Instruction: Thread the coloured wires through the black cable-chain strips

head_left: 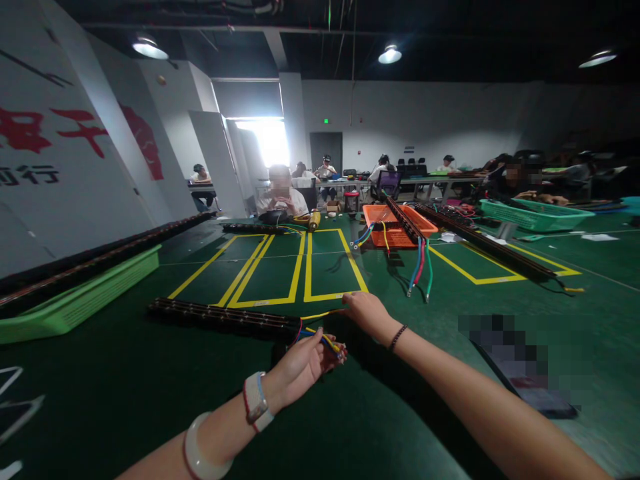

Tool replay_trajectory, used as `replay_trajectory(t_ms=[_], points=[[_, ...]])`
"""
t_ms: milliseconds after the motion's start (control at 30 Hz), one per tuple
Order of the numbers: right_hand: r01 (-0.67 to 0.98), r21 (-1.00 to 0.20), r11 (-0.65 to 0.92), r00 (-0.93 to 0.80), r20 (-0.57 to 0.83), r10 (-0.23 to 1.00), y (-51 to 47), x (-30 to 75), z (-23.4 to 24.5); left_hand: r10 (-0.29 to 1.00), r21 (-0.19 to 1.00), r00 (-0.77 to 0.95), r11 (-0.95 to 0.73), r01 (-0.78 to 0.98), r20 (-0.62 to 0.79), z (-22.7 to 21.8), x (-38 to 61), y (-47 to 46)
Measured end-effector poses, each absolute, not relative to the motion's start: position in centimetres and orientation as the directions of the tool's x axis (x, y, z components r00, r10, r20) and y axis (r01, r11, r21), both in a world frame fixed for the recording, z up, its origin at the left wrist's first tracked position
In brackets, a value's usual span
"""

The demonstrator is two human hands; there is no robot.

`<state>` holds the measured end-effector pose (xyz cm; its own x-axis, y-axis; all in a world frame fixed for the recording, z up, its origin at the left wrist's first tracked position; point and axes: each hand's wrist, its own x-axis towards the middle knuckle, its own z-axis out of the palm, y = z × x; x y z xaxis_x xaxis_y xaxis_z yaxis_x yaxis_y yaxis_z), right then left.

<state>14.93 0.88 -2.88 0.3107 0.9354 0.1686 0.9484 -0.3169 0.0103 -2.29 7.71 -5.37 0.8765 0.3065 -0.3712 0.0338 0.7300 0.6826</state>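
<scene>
A long black wire harness point(225, 319) lies across the green table in front of me, its coloured wires coming out of the right end. My left hand point(306, 363) is closed around several of these wires point(327, 341), blue and yellow among them, with metal tips showing past the fingers. Just above and to the right, my right hand point(369, 315) pinches the end of a single yellow wire point(320, 315) drawn out from the same harness. Its fingertips partly hide that wire's end.
Yellow tape outlines point(265, 303) mark the table. Further off are an orange basket point(400, 237) with harnesses, a yellow tool point(314, 221) and a teal basket point(537, 217). A green tray point(100, 283) stands at left, a blurred phone-like dark slab point(530, 380) at right. Several people sit beyond.
</scene>
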Motion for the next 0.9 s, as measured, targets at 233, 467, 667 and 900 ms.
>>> replay_trajectory(t_ms=[233,467,667,900], points=[[0.941,-0.034,-0.336,0.337,0.127,0.933,0.3,15.3,-2.3,0.288,0.668,0.886,0.743,0.032,-0.363,-5.5,-2.2,7.9],[0.942,-0.218,-0.254,0.294,0.174,0.94,-1.0,14.8,2.5,0.32,0.667,0.881,0.745,-0.006,-0.349,-5.6,-2.3,7.7],[0.956,-0.06,-0.288,0.278,-0.135,0.951,-1.8,15.1,2.4,0.305,0.688,0.894,0.726,0.005,-0.328,-5.8,-2.3,7.8],[0.945,-0.171,-0.277,0.184,-0.421,0.888,-1.0,15.6,0.0,0.296,0.706,0.903,0.708,0.012,-0.312,-6.2,-2.2,7.9]])
